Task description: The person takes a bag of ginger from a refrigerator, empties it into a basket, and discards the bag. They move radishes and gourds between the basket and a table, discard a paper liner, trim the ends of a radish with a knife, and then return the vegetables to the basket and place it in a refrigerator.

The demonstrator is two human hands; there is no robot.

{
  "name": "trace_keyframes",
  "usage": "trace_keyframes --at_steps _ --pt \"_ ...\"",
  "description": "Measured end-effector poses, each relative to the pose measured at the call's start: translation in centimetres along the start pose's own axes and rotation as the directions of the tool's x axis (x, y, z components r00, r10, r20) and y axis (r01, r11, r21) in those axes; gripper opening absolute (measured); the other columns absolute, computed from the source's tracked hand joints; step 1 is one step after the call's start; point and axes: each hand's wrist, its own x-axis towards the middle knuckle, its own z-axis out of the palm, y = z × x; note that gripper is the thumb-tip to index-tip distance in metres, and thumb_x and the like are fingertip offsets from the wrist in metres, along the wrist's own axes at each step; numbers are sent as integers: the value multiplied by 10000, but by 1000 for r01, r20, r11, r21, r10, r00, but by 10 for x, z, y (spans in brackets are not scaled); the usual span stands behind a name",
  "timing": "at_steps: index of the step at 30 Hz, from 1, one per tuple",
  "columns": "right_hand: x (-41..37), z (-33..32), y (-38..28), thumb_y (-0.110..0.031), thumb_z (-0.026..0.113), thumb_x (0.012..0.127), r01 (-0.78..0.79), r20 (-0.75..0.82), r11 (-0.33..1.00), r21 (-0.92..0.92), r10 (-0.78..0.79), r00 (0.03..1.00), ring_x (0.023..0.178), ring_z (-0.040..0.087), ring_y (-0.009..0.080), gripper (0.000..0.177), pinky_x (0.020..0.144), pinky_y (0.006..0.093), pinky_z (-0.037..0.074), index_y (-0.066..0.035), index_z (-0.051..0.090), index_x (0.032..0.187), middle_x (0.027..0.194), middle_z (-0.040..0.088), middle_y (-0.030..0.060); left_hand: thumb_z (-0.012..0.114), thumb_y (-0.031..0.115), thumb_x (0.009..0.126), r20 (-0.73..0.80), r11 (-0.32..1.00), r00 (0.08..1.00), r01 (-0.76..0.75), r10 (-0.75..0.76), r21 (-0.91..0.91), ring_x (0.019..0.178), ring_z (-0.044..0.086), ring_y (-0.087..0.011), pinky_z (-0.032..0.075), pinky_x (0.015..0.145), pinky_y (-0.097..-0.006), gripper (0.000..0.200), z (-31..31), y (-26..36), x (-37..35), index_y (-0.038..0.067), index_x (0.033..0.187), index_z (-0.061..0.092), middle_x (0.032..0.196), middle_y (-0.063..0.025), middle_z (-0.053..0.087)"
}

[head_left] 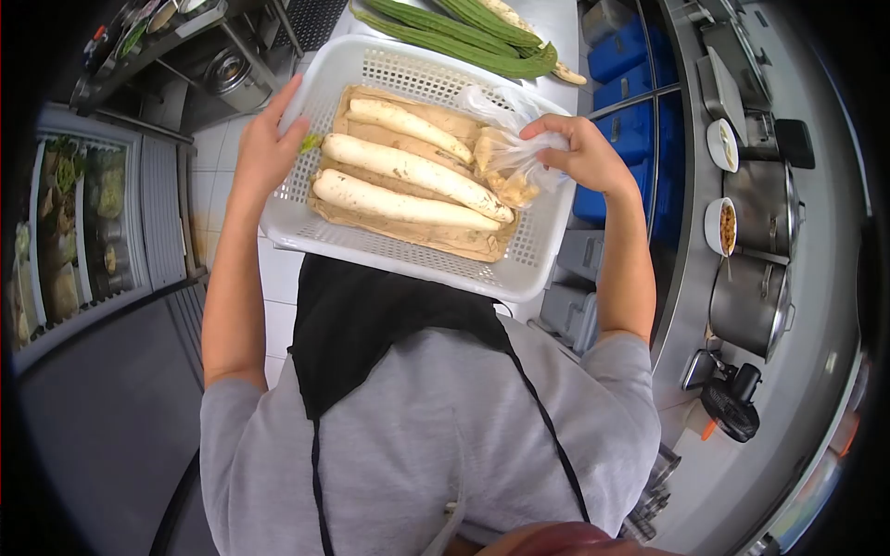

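Grey shirt [417, 435] and black apron straps [547, 422] are nearest us, then the white basket [417, 264] in front of the chest. Left hand [264, 148] lies on the basket's left rim with fingers nearly straight, bracing rather than curled round it. Right hand [579, 148] is at the right rim, fingers pinched shut on a clear bag [505, 153]. Three radishes [408, 171] lie lengthwise mid-basket on brown paper [464, 243]. Gourds [464, 32] sit past the far edge. We can't tell what supports the basket underneath.

Risks as we judge them: neither hand really grips the basket, so a tilt would roll the radishes to the low rim. The thin film could tear or slip out of the pinch and dump its pale chunks.

Materials: rigid perforated plastic basket, smooth tapered white radishes, creased matte paper, crinkly glossy bag, and long ridged green gourds.
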Motion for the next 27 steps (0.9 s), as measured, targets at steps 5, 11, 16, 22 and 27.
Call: trace_keyframes --at_steps 5,11,16,22,27 --pt "-16 -8 -3 55 584 763 33 -64 908 417 -7 998 693 626 116 383 699 245 502 -10 703 1121 897 699 31 646 113 886 -43 971 992 -108 120 213 1172 631 -371 471 1016 -410 554 -2 9 -2 106 1433 554 1279 -230 651" --pt "-14 -8 -62 84 531 703 190 -137 861 472 -142 980 712 612 105 489 679 241 492 -12 670 1162 955 691 61 760 196 843 82 826 858 -512 508 236 1264 549 -337 435 1062 -420 600 36 89 -13 75 1400 571 1340 -190 606" --pt "4 -8 -112 62 534 758 435 -80 896 92 -428 900 720 638 165 427 683 318 517 0 648 1165 1087 692 85 811 320 798 109 934 928 -347 355 -86 1116 630 -339 475 987 -438 567 113 138 2 2 1238 646 1136 -185 697" --pt "-7 -30 -116 -80 626 902 353 -234 815 -461 -495 837 861 700 351 262 766 416 528 -3 666 1149 950 718 195 661 126 964 584 814 782 183 219 -551 933 691 -144 546 830 -311 212 90 120 25 -12 1119 700 1018 -73 745" --pt "9 -44 -93 -90 643 924 259 -196 930 -262 -314 929 759 666 316 176 715 380 520 -21 708 1073 874 718 134 671 171 962 728 569 609 493 315 -658 980 693 -219 556 914 -364 247 78 128 18 -35 1099 679 944 -110 719"
